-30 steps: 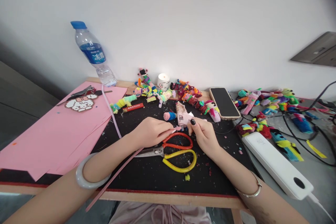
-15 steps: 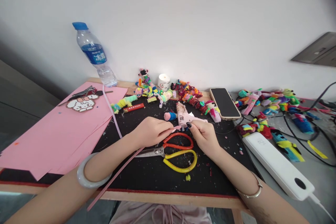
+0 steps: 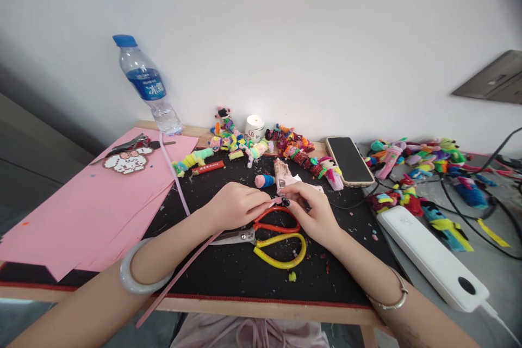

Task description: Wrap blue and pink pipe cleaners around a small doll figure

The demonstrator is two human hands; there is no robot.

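Observation:
My left hand [image 3: 238,205] is closed, pinching a thin pink pipe cleaner [image 3: 183,272] whose long tail slants down toward the table's front edge. At its short upper end, my right hand [image 3: 312,209] has thumb and fingertips closed around the tip. Right behind my right fingers lies a pale pink glue gun [image 3: 282,171], its front stained brown and its grip partly covered. Below both hands are scissors [image 3: 281,266] with one red and one yellow handle, the blades partly under my left wrist. A small pink-and-blue wrapped roll [image 3: 264,180] rests beside the glue gun.
Pink sheets [image 3: 98,212] cover the left side, with a sheep-shaped keychain [image 3: 126,162] and a water bottle [image 3: 142,81]. Colourful pipe-cleaner figures [image 3: 230,138] line the back around a white cup [image 3: 255,128]. A phone [image 3: 349,160], white power bank [image 3: 432,258] and cables lie right.
My right hand has come off the glue gun's grip and shifted slightly left, its fingers unfolding from a fist to the pipe cleaner's end. My left hand stays nearly still.

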